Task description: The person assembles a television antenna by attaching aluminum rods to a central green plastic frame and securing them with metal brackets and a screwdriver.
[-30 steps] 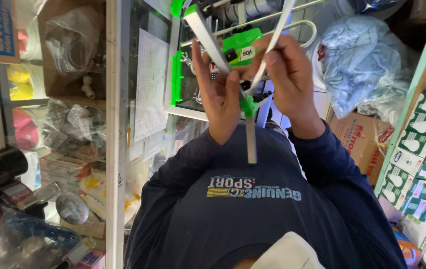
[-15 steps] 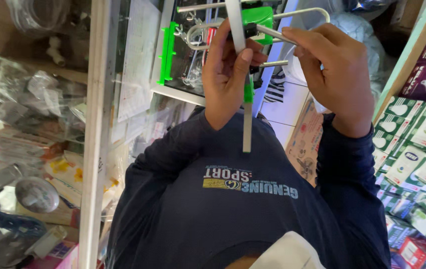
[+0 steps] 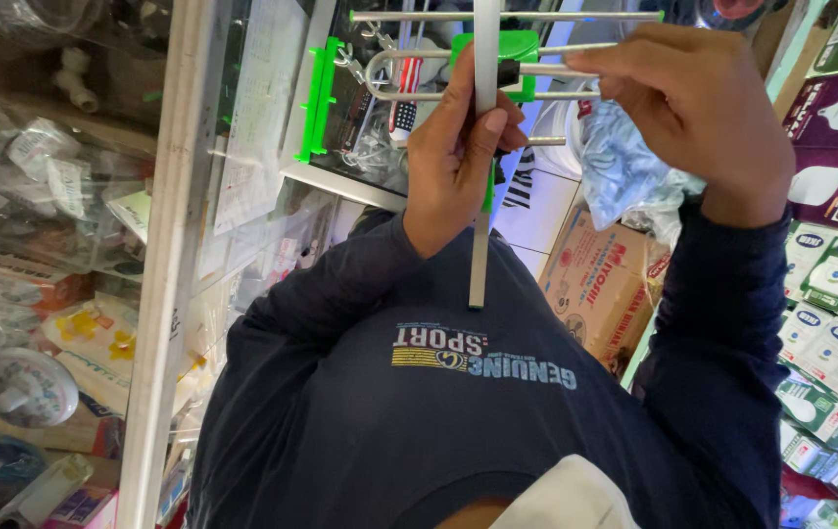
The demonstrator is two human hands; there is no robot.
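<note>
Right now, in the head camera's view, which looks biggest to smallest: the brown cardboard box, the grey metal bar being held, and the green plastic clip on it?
1. brown cardboard box, partly hidden by the arm
2. grey metal bar, long but thin
3. green plastic clip
The bar sits nearer the camera, so true sizes may differ.

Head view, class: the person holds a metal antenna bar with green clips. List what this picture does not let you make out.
- Antenna bar: its upper end is cut off by the top edge of the head view.
- Left hand: its palm wraps the bar, hiding the middle stretch and part of a green clip.
- Right hand: its fingertip contact with the thin rod is covered by the fingers.
- Cardboard box: partly hidden behind the right sleeve.
</note>
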